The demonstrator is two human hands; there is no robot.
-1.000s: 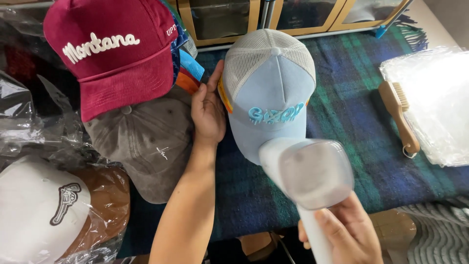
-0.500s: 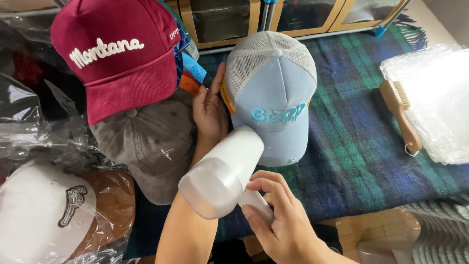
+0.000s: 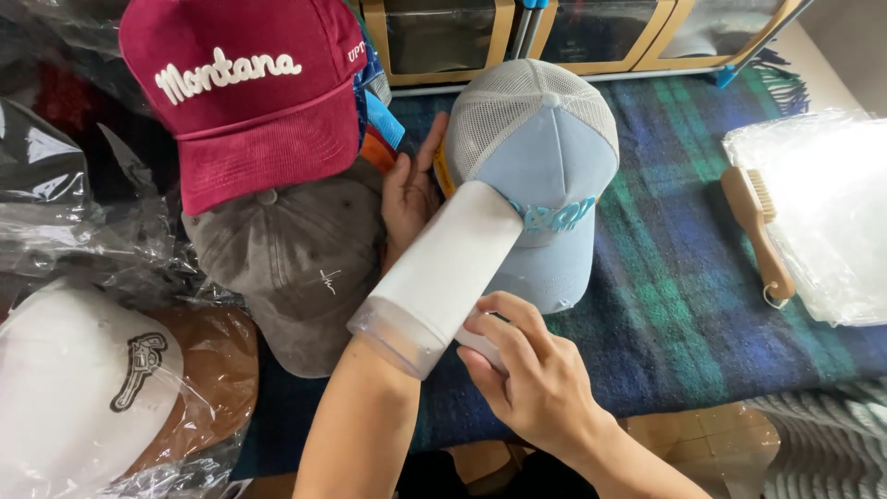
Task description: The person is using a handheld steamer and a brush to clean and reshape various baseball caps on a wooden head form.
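the right hand (image 3: pixel 536 383) grips the handle of a white handheld steamer (image 3: pixel 442 277) — probably a steamer — its long body angled up-right, nozzle touching the light blue trucker cap (image 3: pixel 545 157). the left hand (image 3: pixel 408 189), fingers open, steadies the cap's left side on the plaid blanket (image 3: pixel 684 277).

The white handheld steamer (image 3: pixel 443 273) hides part of the light blue cap's (image 3: pixel 545 176) front lettering. The left hand's (image 3: pixel 408 189) fingertips vanish behind that cap. At near left, the frame's edge cuts off the bagged white cap (image 3: pixel 74 388).
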